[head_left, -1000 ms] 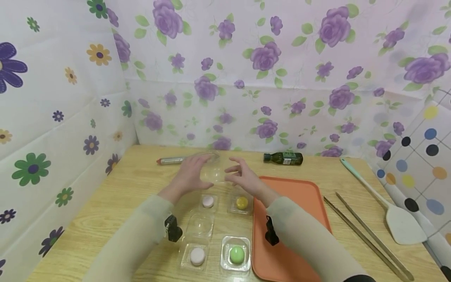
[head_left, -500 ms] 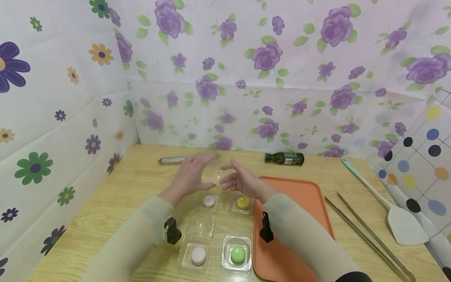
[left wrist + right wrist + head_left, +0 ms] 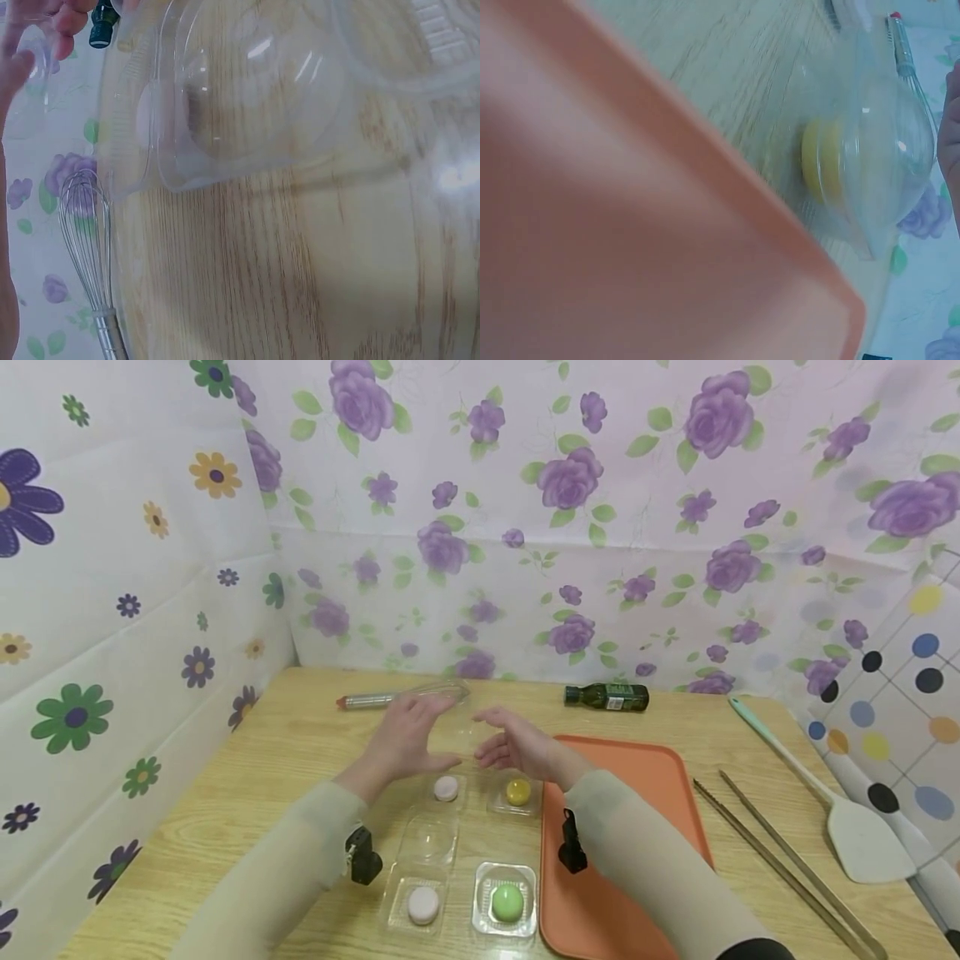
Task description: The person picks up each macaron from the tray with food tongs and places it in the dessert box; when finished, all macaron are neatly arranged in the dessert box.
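Observation:
Both hands hold a small clear plastic box up between them, over the far middle of the table; it is faint in the head view. My left hand holds its left side, thumb nearer me than the fingers. From the right, my right hand grips it with bent fingers. How each finger meets the plastic is hard to see. Closer to me are a pale pink macaron and a yellow macaron in clear boxes. Another pale macaron and a green macaron sit in boxes nearest me.
An orange tray lies to the right of the boxes. Metal tongs and a spatula lie beyond it. A whisk and a dark green bottle lie at the back, before the flowered wall covering.
My right hand has shifted slightly left and turned, its fingers drawn more together. My left hand has barely moved. The clear box between them shows less plainly than a second ago.

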